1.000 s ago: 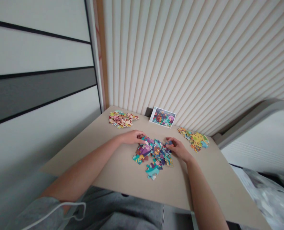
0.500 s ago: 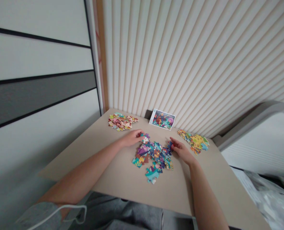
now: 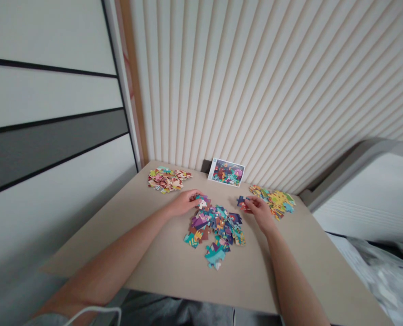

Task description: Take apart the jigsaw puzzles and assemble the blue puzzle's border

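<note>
My left hand [image 3: 188, 201] has its fingers closed on a purple and white puzzle piece [image 3: 203, 202] at the back left of the middle pile. On the other side, my right hand [image 3: 256, 206] pinches a dark blue and red puzzle piece [image 3: 242, 203], held apart from the pile. Between and below both hands lies a loose heap of puzzle pieces [image 3: 218, 222] in purple, teal, blue and brown. A teal piece [image 3: 215, 256] lies at its near end. Behind the heap leans a picture card [image 3: 226, 172] with a colourful printed scene.
A pile of pink and cream puzzle pieces [image 3: 166, 179] is at the table's back left. Yellow puzzle pieces [image 3: 276, 199] lie at the back right. The beige table [image 3: 147, 262] meets a pleated screen [image 3: 222, 90] behind and a white cabinet wall [image 3: 52, 136] at left.
My right hand has drawn the dark blue and red piece up and away from the heap. My left hand stays at the heap's left with its piece. The camera view has shifted slightly.
</note>
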Demonstrator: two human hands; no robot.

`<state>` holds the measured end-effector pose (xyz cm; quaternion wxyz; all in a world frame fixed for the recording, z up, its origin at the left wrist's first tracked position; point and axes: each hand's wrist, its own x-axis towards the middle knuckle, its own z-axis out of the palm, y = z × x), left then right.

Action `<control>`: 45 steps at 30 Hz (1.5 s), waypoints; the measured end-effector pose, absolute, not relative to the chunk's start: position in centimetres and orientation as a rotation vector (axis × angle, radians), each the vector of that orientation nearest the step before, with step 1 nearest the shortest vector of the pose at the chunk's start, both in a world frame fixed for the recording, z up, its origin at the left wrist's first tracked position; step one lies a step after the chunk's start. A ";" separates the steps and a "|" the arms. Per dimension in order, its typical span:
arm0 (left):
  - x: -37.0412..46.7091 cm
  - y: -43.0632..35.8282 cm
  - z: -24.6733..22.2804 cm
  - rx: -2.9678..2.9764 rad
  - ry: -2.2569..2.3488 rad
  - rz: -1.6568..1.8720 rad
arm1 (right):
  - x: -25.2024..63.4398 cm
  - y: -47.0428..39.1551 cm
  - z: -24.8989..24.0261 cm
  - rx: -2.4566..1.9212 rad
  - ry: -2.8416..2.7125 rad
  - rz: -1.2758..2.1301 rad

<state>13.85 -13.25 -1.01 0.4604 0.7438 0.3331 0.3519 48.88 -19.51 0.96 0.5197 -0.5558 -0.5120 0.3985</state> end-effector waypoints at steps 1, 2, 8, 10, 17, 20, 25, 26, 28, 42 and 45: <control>13.8 -13.3 -1.0 1.851 0.832 0.858 | 48.7 -19.6 1.1 -1.324 -1.232 0.942; 13.8 -13.3 -0.9 1.860 0.842 0.852 | 48.6 -19.6 1.2 -1.317 -1.236 0.927; 13.8 -13.4 -0.8 1.898 0.878 0.842 | 48.3 -19.8 1.2 -1.308 -1.255 0.926; 13.7 -13.5 -0.7 1.914 0.868 0.834 | 48.3 -19.8 1.1 -1.314 -1.261 0.923; 13.8 -13.6 -0.4 1.869 0.844 0.839 | 47.7 -20.1 1.3 -1.262 -1.236 0.992; 13.8 -13.5 -0.5 1.871 0.819 0.831 | 47.4 -20.3 1.6 -1.190 -1.205 1.044; 13.7 -13.4 -0.9 1.885 0.829 0.867 | 47.4 -20.2 1.8 -1.264 -1.296 1.018; 13.7 -13.4 -1.0 1.887 0.833 0.880 | 47.5 -20.1 1.9 -1.280 -1.325 0.996; 13.8 -13.4 -1.0 1.853 0.820 0.908 | 47.6 -20.1 2.1 -1.285 -1.349 0.983; 15.7 -14.4 -0.7 1.500 0.743 0.976 | 44.8 -21.0 3.0 -1.188 -1.284 1.178; 16.4 -15.1 -0.4 1.569 0.717 1.007 | 43.6 -21.4 3.2 -1.186 -1.340 1.178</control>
